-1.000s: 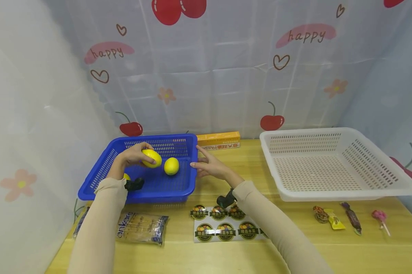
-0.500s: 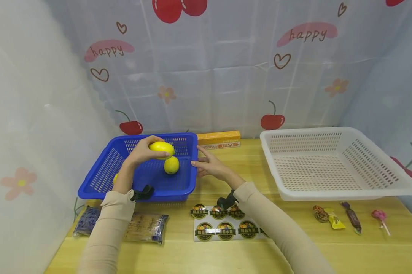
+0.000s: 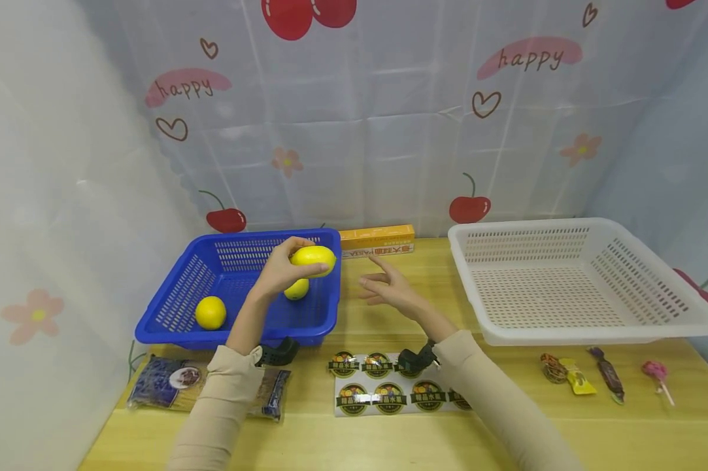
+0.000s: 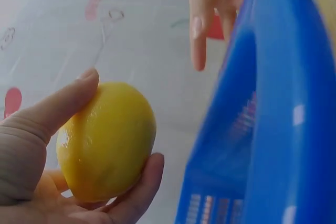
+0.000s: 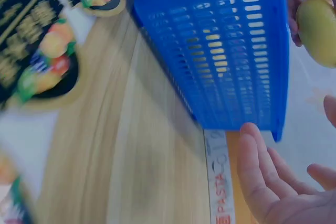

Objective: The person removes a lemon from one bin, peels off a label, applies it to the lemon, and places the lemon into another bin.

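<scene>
Bare wood between blue basket point(image 3: 171, 307) rim and white basket point(image 3: 583, 229). Lemon point(image 3: 312, 260) gripped in left hand point(image 3: 283, 271), over blue rim; right hand point(image 3: 391, 291) spread, empty, just beside.

Cherry-print curtain point(image 3: 354, 131) backdrop, pale wooden table point(image 3: 389, 445)
</scene>
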Available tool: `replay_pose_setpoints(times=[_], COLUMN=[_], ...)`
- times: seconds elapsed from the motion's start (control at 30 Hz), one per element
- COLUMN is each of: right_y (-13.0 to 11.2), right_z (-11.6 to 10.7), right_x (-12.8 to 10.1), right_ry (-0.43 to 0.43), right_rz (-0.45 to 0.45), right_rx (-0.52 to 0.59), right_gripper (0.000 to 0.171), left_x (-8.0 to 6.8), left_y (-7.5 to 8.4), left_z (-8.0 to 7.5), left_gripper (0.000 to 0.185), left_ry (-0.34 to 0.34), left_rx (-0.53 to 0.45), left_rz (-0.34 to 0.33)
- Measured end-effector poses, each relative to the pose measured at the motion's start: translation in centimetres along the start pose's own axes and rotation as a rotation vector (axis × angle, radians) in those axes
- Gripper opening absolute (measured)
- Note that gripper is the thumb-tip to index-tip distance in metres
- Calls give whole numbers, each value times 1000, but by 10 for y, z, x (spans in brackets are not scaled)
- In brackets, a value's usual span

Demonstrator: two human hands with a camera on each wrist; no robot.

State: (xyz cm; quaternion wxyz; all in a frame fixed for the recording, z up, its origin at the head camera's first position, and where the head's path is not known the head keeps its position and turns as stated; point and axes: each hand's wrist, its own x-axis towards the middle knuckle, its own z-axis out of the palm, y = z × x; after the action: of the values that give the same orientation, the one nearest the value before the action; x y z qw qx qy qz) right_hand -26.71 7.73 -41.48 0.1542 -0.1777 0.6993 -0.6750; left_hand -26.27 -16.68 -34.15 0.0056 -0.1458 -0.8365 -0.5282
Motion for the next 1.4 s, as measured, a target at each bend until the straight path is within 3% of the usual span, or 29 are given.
replay_pose_setpoints(times=[0.17, 0.33, 0.63, 0.77, 0.93, 1.03, 1.17, 1.4], right_y=[-1, 3, 13, 18, 26, 32, 40, 45], right_z=[-16, -30, -43, -43, -40, -39, -38, -37], right_x=[-26, -52, -94, -109, -126, -134, -139, -139], right_ry=[66, 151, 184, 195, 205, 209, 230, 239], right_rz=[-9, -14, -63, -60, -24, -5, 3, -82], right_rx=[-86, -177, -231, -258, -282, -247, -231, -349], right_gripper=[73, 70, 68, 66, 65, 64, 62, 51], left_x=[-7, -10, -7, -3, 4, 6, 11, 18], left_y=[14, 21, 21, 12, -11, -23, -35, -45], left_z=[28, 58, 109, 129, 153, 164, 174, 183], left_gripper=[57, 59, 56, 59, 56, 55, 58, 59], left_ry=[35, 49, 6, -20, -19, -23, -31, -50], left_rx=[-47, -8, -28, -56, -24, -21, -33, 7], left_rz=[14, 45, 87, 43, 22, 10, 17, 13])
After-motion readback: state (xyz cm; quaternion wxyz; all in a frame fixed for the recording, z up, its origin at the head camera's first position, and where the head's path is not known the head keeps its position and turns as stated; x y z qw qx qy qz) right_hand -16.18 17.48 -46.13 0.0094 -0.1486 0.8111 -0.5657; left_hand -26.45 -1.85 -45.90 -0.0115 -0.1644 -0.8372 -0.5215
